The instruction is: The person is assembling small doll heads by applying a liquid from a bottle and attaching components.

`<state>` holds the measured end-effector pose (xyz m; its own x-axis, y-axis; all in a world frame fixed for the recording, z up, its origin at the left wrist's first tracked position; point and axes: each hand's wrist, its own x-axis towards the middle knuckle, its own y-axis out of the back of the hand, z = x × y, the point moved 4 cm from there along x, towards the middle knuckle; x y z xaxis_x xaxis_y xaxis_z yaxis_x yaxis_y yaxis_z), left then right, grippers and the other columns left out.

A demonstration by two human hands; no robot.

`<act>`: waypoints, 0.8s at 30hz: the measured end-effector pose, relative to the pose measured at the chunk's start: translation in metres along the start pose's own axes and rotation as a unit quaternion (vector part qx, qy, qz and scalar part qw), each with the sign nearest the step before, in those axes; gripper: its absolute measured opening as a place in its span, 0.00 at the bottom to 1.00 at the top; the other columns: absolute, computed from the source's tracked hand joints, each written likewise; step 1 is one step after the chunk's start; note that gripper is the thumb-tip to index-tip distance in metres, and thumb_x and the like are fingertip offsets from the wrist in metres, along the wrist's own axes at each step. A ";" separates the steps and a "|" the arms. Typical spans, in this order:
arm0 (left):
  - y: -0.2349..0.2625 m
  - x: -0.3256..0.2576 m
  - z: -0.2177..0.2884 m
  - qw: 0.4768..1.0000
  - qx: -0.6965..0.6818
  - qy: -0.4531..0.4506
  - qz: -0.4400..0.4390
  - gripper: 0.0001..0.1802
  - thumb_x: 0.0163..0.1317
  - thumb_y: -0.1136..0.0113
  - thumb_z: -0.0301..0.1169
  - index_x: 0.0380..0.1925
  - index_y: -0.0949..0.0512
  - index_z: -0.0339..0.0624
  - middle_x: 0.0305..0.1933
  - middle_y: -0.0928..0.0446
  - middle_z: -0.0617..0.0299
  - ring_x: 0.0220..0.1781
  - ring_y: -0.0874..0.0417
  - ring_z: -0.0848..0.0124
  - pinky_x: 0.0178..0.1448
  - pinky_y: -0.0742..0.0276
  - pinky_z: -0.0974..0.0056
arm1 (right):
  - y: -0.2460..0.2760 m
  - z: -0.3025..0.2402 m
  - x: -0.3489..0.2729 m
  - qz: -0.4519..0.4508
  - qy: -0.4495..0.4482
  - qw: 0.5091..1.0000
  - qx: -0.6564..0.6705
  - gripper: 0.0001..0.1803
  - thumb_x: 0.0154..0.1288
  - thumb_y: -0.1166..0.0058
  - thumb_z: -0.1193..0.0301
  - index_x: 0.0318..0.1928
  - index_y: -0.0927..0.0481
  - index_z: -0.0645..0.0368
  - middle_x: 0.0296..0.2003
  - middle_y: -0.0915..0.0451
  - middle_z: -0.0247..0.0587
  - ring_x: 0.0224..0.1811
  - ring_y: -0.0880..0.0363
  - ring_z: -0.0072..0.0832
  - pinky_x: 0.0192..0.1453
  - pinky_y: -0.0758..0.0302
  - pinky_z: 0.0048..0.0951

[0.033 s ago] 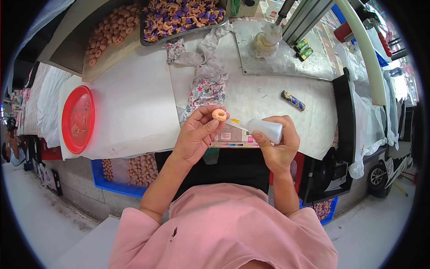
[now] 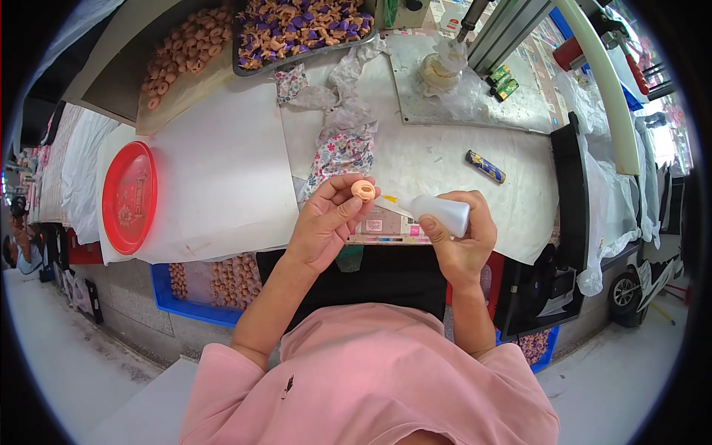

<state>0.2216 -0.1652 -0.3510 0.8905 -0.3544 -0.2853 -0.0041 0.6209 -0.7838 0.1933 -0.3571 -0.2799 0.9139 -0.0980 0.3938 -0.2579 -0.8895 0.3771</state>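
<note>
My left hand [image 2: 331, 215] pinches a small round peach-coloured plastic piece [image 2: 363, 190] between thumb and fingers. A dark opening in the piece faces up. My right hand [image 2: 466, 236] is wrapped round a whitish squeeze bottle [image 2: 443, 215], which lies tilted in the grip. Its thin pale nozzle [image 2: 394, 208] points left toward the piece; whether the tip touches it I cannot tell. Both hands are above the near edge of the paper-covered worktable [image 2: 222, 185].
A red oval tray [image 2: 150, 200] lies at the left. Far back are a heap of peach pieces [image 2: 185, 52] and a dark tray [image 2: 256, 68] of peach and purple parts. A flowered cloth [image 2: 345, 152], a dark blue patterned cylinder [image 2: 486, 167] and a metal press plate [image 2: 475, 117] lie beyond my hands.
My right hand and the bottle have shifted very slightly to the right. The left hand and its piece look unmoved.
</note>
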 end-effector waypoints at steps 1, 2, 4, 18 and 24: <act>0.000 0.000 0.000 1.000 -0.005 0.002 -0.005 0.17 0.63 0.44 0.21 0.52 0.30 0.37 0.55 0.26 0.56 0.58 0.23 0.66 0.62 0.25 0.69 | 0.000 0.001 0.000 0.015 -0.008 1.000 0.006 0.15 0.54 0.32 0.71 0.38 0.24 0.63 0.34 0.26 0.36 0.34 0.27 0.22 0.38 0.30 0.21; 0.000 0.000 0.000 1.000 -0.010 0.002 -0.008 0.16 0.63 0.44 0.22 0.52 0.30 0.37 0.54 0.26 0.56 0.57 0.23 0.66 0.61 0.24 0.69 | -0.001 0.002 0.000 0.014 -0.007 1.000 0.007 0.15 0.54 0.32 0.71 0.38 0.24 0.63 0.34 0.26 0.36 0.34 0.27 0.22 0.38 0.30 0.21; 0.000 -0.001 0.002 1.000 -0.010 0.003 -0.005 0.16 0.64 0.45 0.22 0.53 0.30 0.37 0.54 0.26 0.56 0.57 0.23 0.66 0.61 0.24 0.69 | -0.003 0.008 0.003 0.052 -0.022 0.998 0.037 0.15 0.56 0.34 0.72 0.40 0.25 0.63 0.35 0.27 0.35 0.37 0.27 0.21 0.40 0.29 0.22; 0.001 -0.014 0.024 0.997 -0.057 0.021 -0.053 0.19 0.68 0.49 0.31 0.57 0.32 0.35 0.53 0.25 0.53 0.54 0.21 0.66 0.57 0.22 0.69 | -0.061 0.025 0.061 -0.102 -0.030 0.988 -0.107 0.15 0.56 0.37 0.71 0.43 0.25 0.61 0.36 0.21 0.43 0.34 0.24 0.32 0.40 0.27 0.30; 0.012 -0.023 0.048 0.997 -0.064 0.009 -0.045 0.18 0.68 0.48 0.30 0.56 0.32 0.35 0.54 0.25 0.52 0.54 0.21 0.66 0.57 0.21 0.69 | -0.084 -0.024 0.124 -0.074 0.176 0.973 -0.128 0.13 0.56 0.41 0.73 0.43 0.21 0.60 0.41 0.20 0.46 0.46 0.26 0.46 0.51 0.30 0.40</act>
<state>0.2223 -0.1159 -0.3276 0.8817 -0.4177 -0.2195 0.0168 0.4927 -0.8701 0.3213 -0.2837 -0.2431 0.7947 0.2220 0.5649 -0.2416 -0.7381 0.6300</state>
